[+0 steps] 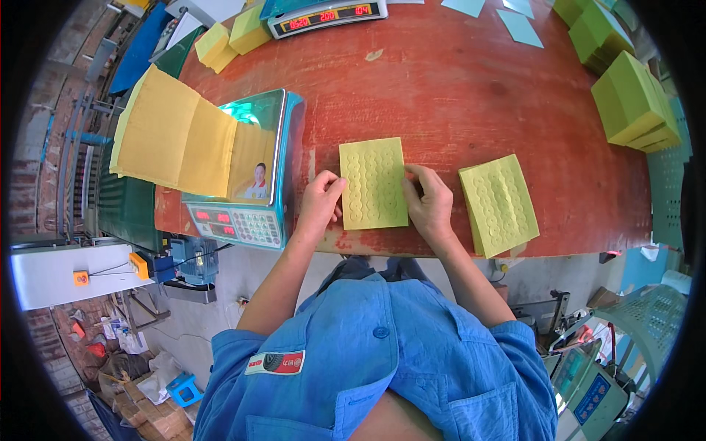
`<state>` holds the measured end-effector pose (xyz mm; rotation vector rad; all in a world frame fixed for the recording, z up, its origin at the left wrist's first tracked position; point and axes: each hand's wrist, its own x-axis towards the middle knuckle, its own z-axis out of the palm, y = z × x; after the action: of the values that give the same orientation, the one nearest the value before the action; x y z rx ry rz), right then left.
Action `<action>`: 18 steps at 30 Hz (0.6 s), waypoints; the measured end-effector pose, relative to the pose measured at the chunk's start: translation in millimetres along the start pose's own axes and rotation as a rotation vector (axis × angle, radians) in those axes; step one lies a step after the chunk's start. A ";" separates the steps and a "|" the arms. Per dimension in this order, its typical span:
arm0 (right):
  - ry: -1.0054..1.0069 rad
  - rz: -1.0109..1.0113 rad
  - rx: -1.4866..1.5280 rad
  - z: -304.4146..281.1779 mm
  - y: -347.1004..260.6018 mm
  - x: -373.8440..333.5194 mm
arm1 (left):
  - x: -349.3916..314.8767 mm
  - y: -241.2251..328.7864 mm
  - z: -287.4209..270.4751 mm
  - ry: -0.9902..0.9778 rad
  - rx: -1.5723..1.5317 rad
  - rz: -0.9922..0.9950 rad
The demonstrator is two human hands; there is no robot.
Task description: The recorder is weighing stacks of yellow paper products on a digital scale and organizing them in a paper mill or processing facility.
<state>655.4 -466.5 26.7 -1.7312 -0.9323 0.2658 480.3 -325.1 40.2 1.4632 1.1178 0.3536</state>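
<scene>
A yellow-green rectangular stack of paper (373, 184), embossed with rows of round coin-like shapes, lies on the red table in front of me. My left hand (322, 202) is closed, thumb and curled fingers at the stack's left edge. Opposite it, my right hand (429, 200) grips the right edge between thumb and forefinger. To the right, at the table's near edge, sits a second embossed paper stack (500, 206), slightly fanned and turned askew. Left of my left hand stands a teal digital scale (239, 220), bearing a tall, partly folded block of yellow paper (173, 140).
Another scale (327, 26) stands at the far side of the red table (448, 88). Yellow paper bundles (636, 103) line the far right, with smaller bundles (215, 48) at the far left. Pale blue sheets (520, 28) lie at the back. A green metal chair (651, 323) is at lower right.
</scene>
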 end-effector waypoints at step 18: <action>0.034 -0.040 -0.086 2.7 8.6 -5.7 | -7.3 0.1 4.9 -0.008 -0.008 0.026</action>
<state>653.8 -469.4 16.6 -1.7884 -0.9646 0.1710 480.4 -333.7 41.8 1.4717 1.0907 0.3692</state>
